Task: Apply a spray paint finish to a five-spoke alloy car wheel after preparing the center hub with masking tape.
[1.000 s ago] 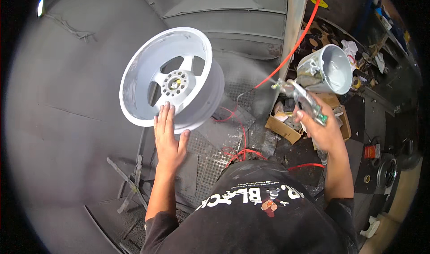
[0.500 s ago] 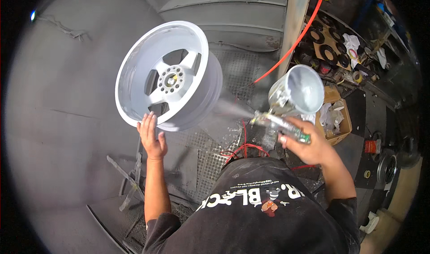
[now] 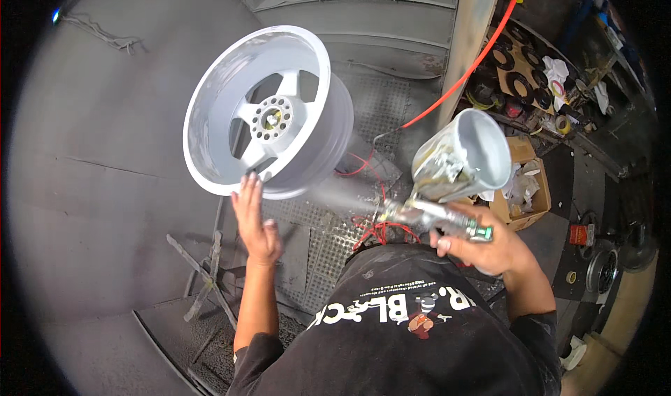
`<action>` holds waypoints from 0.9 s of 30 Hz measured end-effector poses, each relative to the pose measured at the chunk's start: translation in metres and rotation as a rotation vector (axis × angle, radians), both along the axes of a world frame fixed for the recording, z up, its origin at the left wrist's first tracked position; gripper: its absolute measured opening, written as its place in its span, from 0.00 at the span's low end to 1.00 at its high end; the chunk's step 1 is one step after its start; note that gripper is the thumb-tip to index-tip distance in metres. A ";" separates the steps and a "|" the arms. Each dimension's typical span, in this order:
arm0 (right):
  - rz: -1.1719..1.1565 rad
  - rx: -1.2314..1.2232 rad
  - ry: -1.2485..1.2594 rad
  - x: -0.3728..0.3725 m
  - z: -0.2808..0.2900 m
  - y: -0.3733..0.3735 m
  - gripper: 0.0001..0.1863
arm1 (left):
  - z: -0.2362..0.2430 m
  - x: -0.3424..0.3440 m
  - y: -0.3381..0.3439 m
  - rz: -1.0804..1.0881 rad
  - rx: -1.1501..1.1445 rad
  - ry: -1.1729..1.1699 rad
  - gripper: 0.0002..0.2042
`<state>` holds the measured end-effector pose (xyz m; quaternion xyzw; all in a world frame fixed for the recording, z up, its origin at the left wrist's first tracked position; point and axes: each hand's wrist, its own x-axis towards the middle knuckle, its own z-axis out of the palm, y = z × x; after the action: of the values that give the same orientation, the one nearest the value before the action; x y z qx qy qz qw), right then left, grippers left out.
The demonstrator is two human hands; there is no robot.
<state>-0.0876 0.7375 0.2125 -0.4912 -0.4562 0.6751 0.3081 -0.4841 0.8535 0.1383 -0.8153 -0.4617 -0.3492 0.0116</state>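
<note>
Here, fingers [image 3: 250,186] of the left hand [image 3: 256,221]: straight, close together, tips touching the lower rim of the wheel [image 3: 269,113]. Palm open, nothing gripped. Forearm runs up from the lower edge.

Right hand [image 3: 482,246]: fingers curled tight round the grip of the spray gun [image 3: 430,214], clamped on it. Gun nozzle points left toward the wheel; a pale mist [image 3: 335,197] hangs between nozzle and rim. Metal paint cup [image 3: 465,158] sits on top of the gun, open mouth tilted up, outside smeared with old paint.

Wheel: alloy type, five broad spokes, ring of bolt holes round a yellowish centre. Coated pale grey-white overall, matt; some patchy streaks inside the barrel on the left. It stands tilted, face toward the camera, raised above the metal grating [image 3: 314,249], upper middle of view, just ahead of the left hand. Its support is not visible.

Around: grey curved booth wall [image 3: 91,151] behind and left. Red hose [image 3: 482,53] runs up to the right. Cardboard box [image 3: 528,193] with rags, right of the cup. Shelf of tape rolls [image 3: 524,81] beyond. Person wears a black shirt [image 3: 412,340].
</note>
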 end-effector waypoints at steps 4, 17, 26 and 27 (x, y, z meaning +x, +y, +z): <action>-0.045 0.231 -0.111 -0.005 -0.005 0.005 0.25 | -0.023 -0.016 0.013 0.134 0.039 0.064 0.33; -0.257 0.188 -0.168 -0.009 -0.018 0.014 0.28 | -0.002 -0.048 0.024 0.101 0.090 -0.227 0.35; -0.053 0.342 -0.238 -0.030 -0.038 0.011 0.26 | -0.023 -0.044 0.026 0.185 0.063 0.065 0.35; -0.044 0.163 -0.223 -0.024 -0.031 0.018 0.26 | -0.025 -0.058 0.030 0.155 0.086 0.041 0.33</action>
<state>-0.1121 0.7551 0.1819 -0.5465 -0.5300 0.5701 0.3089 -0.5424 0.8832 0.1132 -0.7828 -0.5078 -0.3500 0.0829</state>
